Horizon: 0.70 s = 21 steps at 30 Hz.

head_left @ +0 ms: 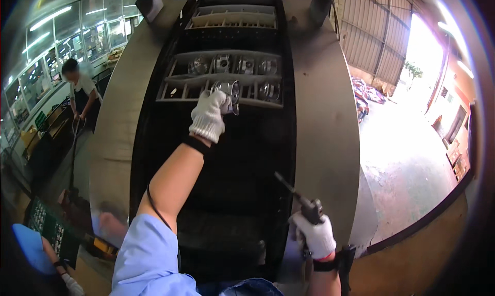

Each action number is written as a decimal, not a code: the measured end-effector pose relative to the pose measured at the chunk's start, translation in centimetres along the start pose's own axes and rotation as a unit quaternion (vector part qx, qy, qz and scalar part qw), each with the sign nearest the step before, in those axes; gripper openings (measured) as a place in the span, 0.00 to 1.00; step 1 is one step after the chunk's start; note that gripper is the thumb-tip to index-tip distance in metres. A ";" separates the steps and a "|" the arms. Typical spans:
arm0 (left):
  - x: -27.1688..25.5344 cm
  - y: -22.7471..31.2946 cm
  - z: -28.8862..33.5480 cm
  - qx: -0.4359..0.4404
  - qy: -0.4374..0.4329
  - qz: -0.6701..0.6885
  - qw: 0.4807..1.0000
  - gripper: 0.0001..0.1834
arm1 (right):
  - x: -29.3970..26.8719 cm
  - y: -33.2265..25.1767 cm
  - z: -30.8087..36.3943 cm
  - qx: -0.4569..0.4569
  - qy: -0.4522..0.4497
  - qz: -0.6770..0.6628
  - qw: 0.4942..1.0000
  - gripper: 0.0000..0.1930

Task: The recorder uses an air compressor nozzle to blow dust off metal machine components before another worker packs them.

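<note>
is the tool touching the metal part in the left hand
Apart: the head view shows a wide dark gap between the tool and the metal part.

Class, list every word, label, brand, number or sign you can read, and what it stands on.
None can be read.
Metal part in the left hand: no legible marking.
Dark tool in the right hand: no legible marking.
Farther off: too small or blurred.

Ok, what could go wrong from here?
The shiny metal part, held only by the gloved left hand, might slip or knock the similar part to its right in the divided tray. The long-nosed tool in the right hand could scrape the grey panel near its tip.
</note>
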State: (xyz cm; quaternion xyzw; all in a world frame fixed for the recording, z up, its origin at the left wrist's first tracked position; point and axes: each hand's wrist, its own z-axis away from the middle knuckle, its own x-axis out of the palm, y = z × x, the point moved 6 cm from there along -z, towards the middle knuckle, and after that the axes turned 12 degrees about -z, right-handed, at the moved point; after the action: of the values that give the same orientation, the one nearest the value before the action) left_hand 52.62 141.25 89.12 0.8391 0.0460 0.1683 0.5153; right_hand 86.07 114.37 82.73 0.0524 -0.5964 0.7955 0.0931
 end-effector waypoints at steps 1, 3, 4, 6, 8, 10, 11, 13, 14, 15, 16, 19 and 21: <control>1.4 0.5 3.9 -0.127 -0.007 0.112 0.986 0.08 | -0.1 -0.6 0.4 0.016 0.000 -0.023 1.000 0.07; 0.4 2.3 9.5 -0.151 -0.031 0.131 0.979 0.12 | 2.4 -1.1 1.4 0.000 -0.006 -0.015 1.000 0.07; -0.1 2.6 11.1 -0.115 -0.099 0.119 0.981 0.15 | 4.1 -1.1 2.0 -0.007 -0.042 -0.010 0.999 0.08; -3.4 2.1 15.0 -0.126 -0.072 0.072 0.987 0.18 | 7.8 -0.9 3.3 0.022 -0.089 0.025 0.995 0.09; -4.4 2.1 18.0 -0.098 -0.029 0.129 0.986 0.22 | 10.1 0.9 3.1 0.042 -0.121 0.055 0.990 0.10; -5.6 3.2 19.6 -0.119 -0.049 0.112 0.985 0.25 | 11.0 2.6 3.0 0.045 -0.145 0.071 0.986 0.11; -6.1 3.7 20.3 -0.136 -0.075 0.096 0.983 0.27 | 11.0 2.9 3.6 0.048 -0.148 0.074 0.985 0.11; -7.7 4.6 21.7 -0.158 -0.043 0.131 0.978 0.29 | 12.1 3.3 4.8 0.069 -0.201 0.057 0.975 0.11; -8.2 5.3 22.8 -0.139 -0.030 0.109 0.984 0.27 | 12.1 3.7 5.1 0.078 -0.206 0.049 0.974 0.11; -8.7 6.6 23.7 -0.121 -0.017 0.086 0.989 0.26 | 12.6 4.3 5.7 0.082 -0.212 0.051 0.972 0.11; -9.4 6.9 24.1 -0.115 -0.038 0.081 0.989 0.22 | 12.9 4.6 6.3 0.059 -0.198 0.060 0.977 0.10; -11.3 8.0 25.8 -0.134 -0.021 0.100 0.986 0.16 | 13.8 5.8 8.5 0.039 -0.190 0.082 0.978 0.09; -12.7 8.6 27.3 -0.144 0.018 0.023 0.989 0.21 | 13.6 6.6 9.7 0.077 -0.210 0.036 0.974 0.07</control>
State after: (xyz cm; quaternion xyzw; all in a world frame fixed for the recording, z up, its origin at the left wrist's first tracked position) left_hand 48.85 110.85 82.45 0.7537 0.0111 0.1996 0.6261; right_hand 71.11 104.46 81.88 0.2040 -0.5413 0.8129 -0.0672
